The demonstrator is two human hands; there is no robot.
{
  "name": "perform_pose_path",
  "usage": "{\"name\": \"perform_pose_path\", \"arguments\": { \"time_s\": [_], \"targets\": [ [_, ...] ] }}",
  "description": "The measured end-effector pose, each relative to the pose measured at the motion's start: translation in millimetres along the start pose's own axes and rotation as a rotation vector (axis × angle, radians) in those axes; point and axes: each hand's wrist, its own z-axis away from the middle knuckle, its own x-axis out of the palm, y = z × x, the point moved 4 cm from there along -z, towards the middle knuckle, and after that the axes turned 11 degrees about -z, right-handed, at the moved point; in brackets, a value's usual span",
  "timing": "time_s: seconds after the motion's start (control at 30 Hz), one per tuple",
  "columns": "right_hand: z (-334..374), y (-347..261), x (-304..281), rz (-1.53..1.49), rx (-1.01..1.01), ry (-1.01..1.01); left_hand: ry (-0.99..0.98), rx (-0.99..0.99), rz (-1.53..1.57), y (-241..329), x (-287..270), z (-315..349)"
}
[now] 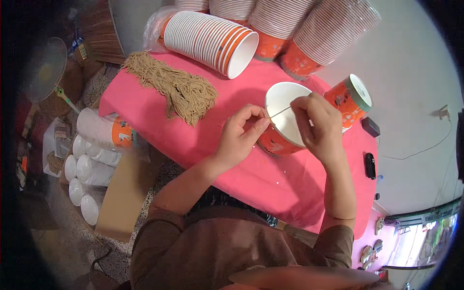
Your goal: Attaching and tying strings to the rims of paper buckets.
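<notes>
An orange paper bucket [285, 141] with a white inside stands on the pink-covered table, its mouth turned up. My right hand [320, 126] reaches over its right side and pinches a thin straight metal rod [280, 112], like a needle or awl. That rod slants across the bucket's mouth toward the left rim. There, at its end, the thumb and forefinger of my left hand [241, 133] are pressed together beside the rim. Whatever lies between those left fingertips is too small to make out. To the left rests a bundle of tan cords [186, 94].
Nested paper buckets [208, 41] lie at the table's back, with wrapped upright stacks [333, 34] behind. An upside-down bucket [349, 99] stands at right, near a small black box [370, 126]. On the floor at left, a cardboard box [121, 198] holds white tubs [90, 209].
</notes>
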Motion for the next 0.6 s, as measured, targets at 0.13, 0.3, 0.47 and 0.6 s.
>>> {"name": "perform_pose_path", "arguments": {
  "time_s": [0.13, 0.3, 0.47, 0.6],
  "targets": [
    [-6.8, -3.6, -7.5, 0.091, -0.086, 0.051, 0.114, 0.030, 0.061, -17.5, 6.0, 12.9],
    [-18.7, -5.0, -22.1, 0.261, -0.143, 0.140, 0.181, -0.021, 0.230, -32.2, 24.0, 26.1],
    [-28.3, -18.6, -34.3, 0.297, -0.253, 0.262, 0.216, -0.035, 0.104, -37.3, 33.4, 23.3],
    [-27.6, -33.2, -28.9, 0.250, -0.358, 0.320, 0.301, 0.025, 0.082, -35.5, 38.7, 19.2]
  ]
}}
